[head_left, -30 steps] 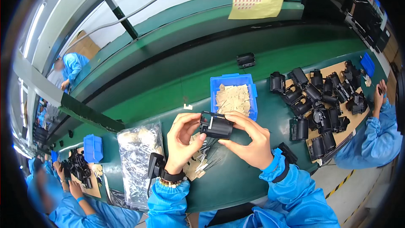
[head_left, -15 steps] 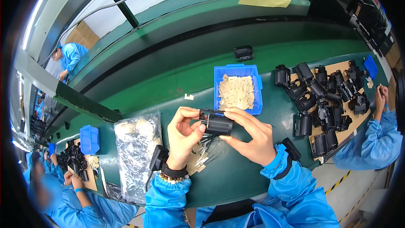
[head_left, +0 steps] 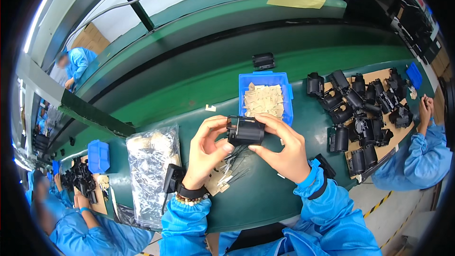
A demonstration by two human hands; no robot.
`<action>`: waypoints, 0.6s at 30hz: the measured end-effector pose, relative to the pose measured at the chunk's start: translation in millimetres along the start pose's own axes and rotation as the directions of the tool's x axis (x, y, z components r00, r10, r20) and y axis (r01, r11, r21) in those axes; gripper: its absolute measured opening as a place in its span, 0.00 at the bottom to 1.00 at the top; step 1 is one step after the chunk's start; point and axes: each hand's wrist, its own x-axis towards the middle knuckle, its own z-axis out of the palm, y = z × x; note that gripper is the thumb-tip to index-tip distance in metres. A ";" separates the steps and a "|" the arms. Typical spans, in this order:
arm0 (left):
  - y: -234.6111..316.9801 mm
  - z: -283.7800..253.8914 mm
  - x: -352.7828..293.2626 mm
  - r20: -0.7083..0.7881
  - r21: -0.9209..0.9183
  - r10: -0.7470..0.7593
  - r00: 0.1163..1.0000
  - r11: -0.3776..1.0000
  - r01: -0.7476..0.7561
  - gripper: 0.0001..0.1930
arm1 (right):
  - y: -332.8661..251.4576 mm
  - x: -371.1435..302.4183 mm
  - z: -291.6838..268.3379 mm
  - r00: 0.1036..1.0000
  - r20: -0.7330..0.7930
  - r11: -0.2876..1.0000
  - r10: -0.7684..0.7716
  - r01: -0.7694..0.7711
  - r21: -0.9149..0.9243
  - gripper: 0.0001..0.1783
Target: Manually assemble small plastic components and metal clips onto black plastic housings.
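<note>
Between my two hands, above the near table, is a black cylindrical plastic housing [head_left: 247,132] lying sideways. My left hand [head_left: 204,150] holds its left end, fingers behind and thumb by the lower edge. My right hand [head_left: 286,149] grips the right end between thumb and fingers. Just beyond them stands a blue bin [head_left: 290,96] filled with beige cut pieces [head_left: 263,99]. Below the housing, more beige pieces [head_left: 219,180] and thin dark strips [head_left: 232,173] lie on the table, partly hidden by my hands.
Many similar black housings [head_left: 365,130] cover a cardboard sheet at right, near another person's hands [head_left: 426,109]. A plastic-wrapped pack [head_left: 154,175] lies left, beside a blue bin [head_left: 98,156]. One housing [head_left: 263,61] sits on the green belt [head_left: 189,85]. Co-workers sit at left.
The housing has turned a little in my hands and its smooth side faces up more. My left thumb has slid down off its face. The housing on the belt has shifted left.
</note>
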 end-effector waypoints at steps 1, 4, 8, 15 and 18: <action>1.5 2.0 -0.2 0.043 0.080 0.027 0.999 0.996 -0.031 0.20 | -0.5 0.6 -0.2 1.000 -0.004 1.000 0.001 -0.001 -0.004 0.31; -9.8 -8.0 -1.9 0.039 0.114 0.052 0.998 0.992 -0.056 0.25 | -2.9 2.5 -0.1 0.999 0.032 0.999 0.009 -0.011 0.042 0.32; -11.2 -4.0 -3.0 0.073 0.228 0.103 0.992 0.967 -0.117 0.25 | -1.7 2.7 -4.7 0.987 0.137 0.979 0.085 -0.109 0.173 0.29; -12.3 1.5 -4.8 0.151 0.395 0.152 0.977 0.896 -0.201 0.25 | 3.4 4.1 -10.5 0.965 0.253 0.985 0.066 -0.103 0.138 0.23; -12.6 1.9 -5.1 0.164 0.369 0.139 0.977 0.910 -0.191 0.24 | 2.3 4.9 -11.6 0.961 0.266 0.981 0.072 -0.117 0.156 0.21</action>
